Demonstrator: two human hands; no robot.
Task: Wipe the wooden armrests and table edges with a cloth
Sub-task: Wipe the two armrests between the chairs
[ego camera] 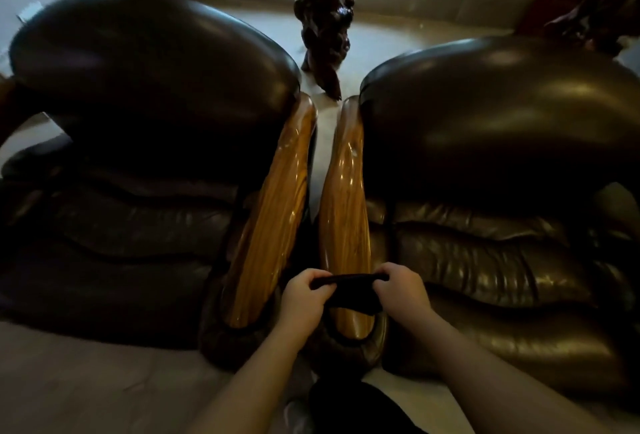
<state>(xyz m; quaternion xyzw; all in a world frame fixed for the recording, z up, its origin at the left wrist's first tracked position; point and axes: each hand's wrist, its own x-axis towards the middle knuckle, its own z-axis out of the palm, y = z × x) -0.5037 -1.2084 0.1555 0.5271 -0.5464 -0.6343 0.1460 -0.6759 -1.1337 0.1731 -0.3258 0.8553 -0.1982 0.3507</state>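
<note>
Two glossy wooden armrests run side by side between two dark leather armchairs: the left armrest [270,212] and the right armrest [344,205]. A dark cloth [348,290] is stretched between my hands just above the near end of the right armrest. My left hand [304,295] grips the cloth's left end. Gripping its right end is my right hand [403,290]. The cloth hides part of the right armrest's near end.
The left armchair [138,122] and the right armchair [502,156] fill both sides. A dark carved wooden stand [327,18] rises behind the gap between them. Pale tiled floor [86,381] lies in front. A window is at the top.
</note>
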